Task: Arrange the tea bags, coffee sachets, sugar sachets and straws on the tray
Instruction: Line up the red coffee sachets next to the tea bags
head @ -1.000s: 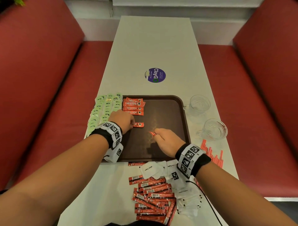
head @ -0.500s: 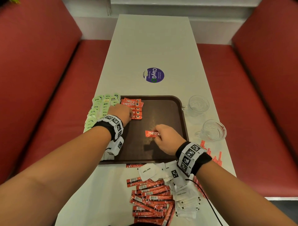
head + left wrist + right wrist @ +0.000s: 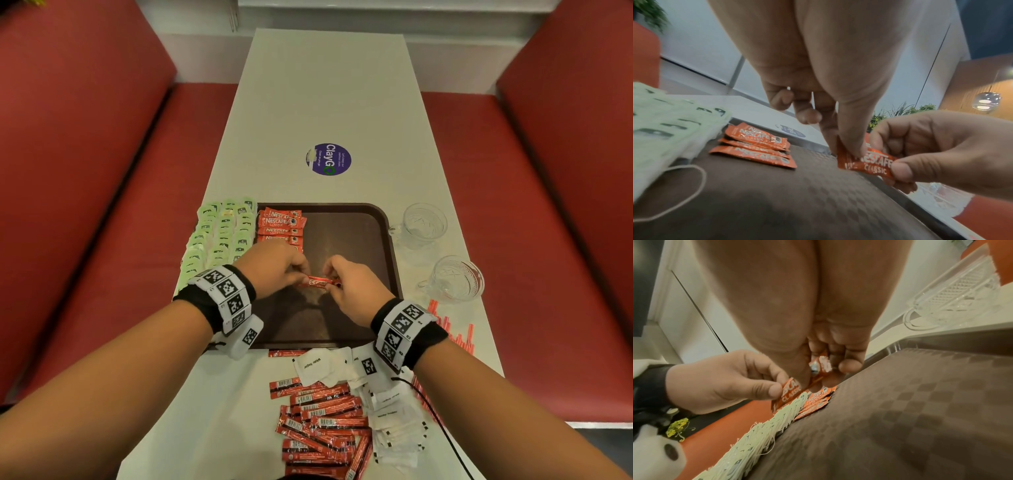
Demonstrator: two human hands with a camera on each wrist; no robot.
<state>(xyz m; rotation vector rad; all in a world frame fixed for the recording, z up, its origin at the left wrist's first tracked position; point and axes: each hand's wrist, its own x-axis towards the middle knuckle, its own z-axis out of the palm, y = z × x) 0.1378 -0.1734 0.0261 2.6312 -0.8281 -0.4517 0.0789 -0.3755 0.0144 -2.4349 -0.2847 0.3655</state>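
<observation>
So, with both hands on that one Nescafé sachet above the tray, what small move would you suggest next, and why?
Probably let the right hand release, so the left hand can lay the Nescafé sachet below the row of coffee sachets on the brown tray. Both hands pinch it, and that row lies just beyond the left hand.

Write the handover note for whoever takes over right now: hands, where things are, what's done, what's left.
Hands: left hand and right hand each pinch one end of a single coffee sachet above the tray; a second sachet looks tucked in the right grip.
Placed: tea bags in rows along the tray's left side; a column of coffee sachets beside them.
Left: the loose coffee sachet pile and sugar sachets on the table near the person, and the straws right of the tray.
</observation>
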